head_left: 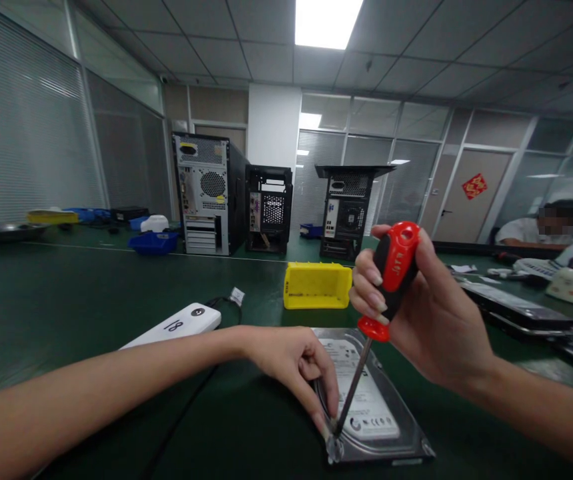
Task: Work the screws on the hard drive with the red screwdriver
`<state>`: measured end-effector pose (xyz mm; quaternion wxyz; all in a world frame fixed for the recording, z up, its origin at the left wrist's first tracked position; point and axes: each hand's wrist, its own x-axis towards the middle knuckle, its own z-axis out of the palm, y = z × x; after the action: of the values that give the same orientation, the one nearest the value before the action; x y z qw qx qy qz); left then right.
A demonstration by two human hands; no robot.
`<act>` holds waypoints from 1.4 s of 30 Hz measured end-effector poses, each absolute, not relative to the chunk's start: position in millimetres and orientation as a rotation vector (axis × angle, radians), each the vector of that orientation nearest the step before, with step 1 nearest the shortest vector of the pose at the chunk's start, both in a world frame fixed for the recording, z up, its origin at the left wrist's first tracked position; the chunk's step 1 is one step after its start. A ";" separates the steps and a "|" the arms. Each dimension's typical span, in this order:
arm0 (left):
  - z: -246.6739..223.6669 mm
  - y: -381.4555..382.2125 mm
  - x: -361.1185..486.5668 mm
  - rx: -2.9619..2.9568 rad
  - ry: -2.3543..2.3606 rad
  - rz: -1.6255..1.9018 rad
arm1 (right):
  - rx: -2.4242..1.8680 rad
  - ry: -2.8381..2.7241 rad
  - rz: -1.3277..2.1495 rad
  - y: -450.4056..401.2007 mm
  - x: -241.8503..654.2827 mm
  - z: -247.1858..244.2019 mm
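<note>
A hard disk drive (381,393) with a white label lies flat on the green table in front of me. My right hand (441,320) is wrapped round the red and black handle of a screwdriver (397,270). The tool leans, its shaft running down to the drive's near left corner. My left hand (286,363) reaches across from the left, with thumb and forefinger pinched together beside the screwdriver's tip at that corner. Whatever is between those fingertips is too small or hidden to make out.
A yellow bin (317,287) stands behind the drive. Left lies a white power bank (176,325) marked 18, with a cable. Several computer cases (214,193) line the back, near a blue bin (153,243). More drives (521,307) are stacked right; a person (536,230) sits beyond.
</note>
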<state>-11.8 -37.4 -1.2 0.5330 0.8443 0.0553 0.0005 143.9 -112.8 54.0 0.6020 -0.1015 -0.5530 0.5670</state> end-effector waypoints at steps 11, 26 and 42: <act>-5.0 -35.5 -13.6 2.016 0.116 0.025 | -0.234 -1.261 1.310 -113.0 142.8 56.7; -3.5 -37.0 -12.3 2.005 0.099 0.030 | -0.233 -1.249 1.324 -113.7 142.7 55.5; -5.9 -34.9 -13.8 2.022 0.084 0.031 | -0.255 -1.223 1.313 -111.5 139.9 53.5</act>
<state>-13.8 -34.9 -5.9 0.5300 0.8472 0.0353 0.0131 139.9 -111.5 53.5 0.6166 -0.1105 -0.5313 0.5704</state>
